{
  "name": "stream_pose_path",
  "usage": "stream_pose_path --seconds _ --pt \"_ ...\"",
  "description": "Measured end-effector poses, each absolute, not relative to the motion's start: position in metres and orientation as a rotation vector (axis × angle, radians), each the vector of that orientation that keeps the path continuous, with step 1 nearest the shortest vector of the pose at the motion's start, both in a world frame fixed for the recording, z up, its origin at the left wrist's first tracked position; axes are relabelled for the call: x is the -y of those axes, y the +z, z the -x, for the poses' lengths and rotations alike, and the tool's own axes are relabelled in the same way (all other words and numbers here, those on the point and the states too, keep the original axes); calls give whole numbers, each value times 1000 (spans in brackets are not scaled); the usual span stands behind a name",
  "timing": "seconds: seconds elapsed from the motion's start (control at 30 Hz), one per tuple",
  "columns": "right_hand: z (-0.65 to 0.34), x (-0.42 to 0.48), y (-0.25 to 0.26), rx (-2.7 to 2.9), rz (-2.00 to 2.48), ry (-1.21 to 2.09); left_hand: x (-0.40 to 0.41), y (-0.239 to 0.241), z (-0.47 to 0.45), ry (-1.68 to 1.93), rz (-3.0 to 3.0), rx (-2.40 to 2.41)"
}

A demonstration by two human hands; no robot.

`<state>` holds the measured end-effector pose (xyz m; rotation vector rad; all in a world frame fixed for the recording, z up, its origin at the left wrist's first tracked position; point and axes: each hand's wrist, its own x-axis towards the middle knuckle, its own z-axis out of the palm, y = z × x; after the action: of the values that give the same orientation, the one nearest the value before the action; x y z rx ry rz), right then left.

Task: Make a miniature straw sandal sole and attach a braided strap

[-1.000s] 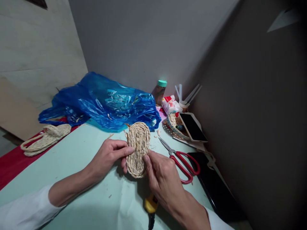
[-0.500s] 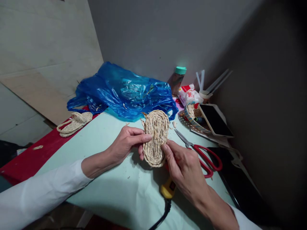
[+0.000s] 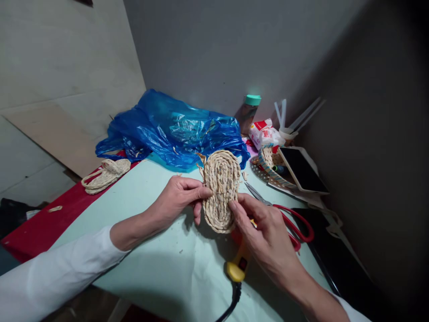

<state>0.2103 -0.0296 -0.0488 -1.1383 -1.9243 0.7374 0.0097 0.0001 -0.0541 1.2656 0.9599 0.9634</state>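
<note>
Between my hands, above the table, is an oval mat [image 3: 221,179] of coiled, braided straw, tilted up toward me. My left hand [image 3: 182,197] pinches its left edge, thumb on the near face. My right hand [image 3: 264,228] grips the lower right edge between thumb and fingers. Loose straw ends [image 3: 201,160] stick out at the mat's upper left. Under my right hand is a yellow corded tool [image 3: 236,269] with a dark switch, like a glue gun; whether the hand touches it is hidden. Red-handled scissors [image 3: 296,223] lie to the right, partly behind that hand.
A blue plastic bag [image 3: 174,127] lies at the back. A coil of straw braid [image 3: 106,175] rests on the red cloth [image 3: 40,228] at left. To the right are a woven basket [image 3: 268,163], a tablet [image 3: 303,167], a green-capped bottle [image 3: 250,112] and a cup of translucent sticks [image 3: 287,133].
The mat has shifted slightly right and up in the view, with my right hand moving a little right. Both hands keep their hold on it.
</note>
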Motion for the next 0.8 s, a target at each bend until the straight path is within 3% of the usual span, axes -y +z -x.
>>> stream_pose_path --seconds 0.33,0.8 --pt "-211 30 -47 1945 1105 740 -1 -48 -8 989 -1272 -1020" --pt "-208 29 -54 2055 1046 416 1 -49 -12 876 -1436 -1101"
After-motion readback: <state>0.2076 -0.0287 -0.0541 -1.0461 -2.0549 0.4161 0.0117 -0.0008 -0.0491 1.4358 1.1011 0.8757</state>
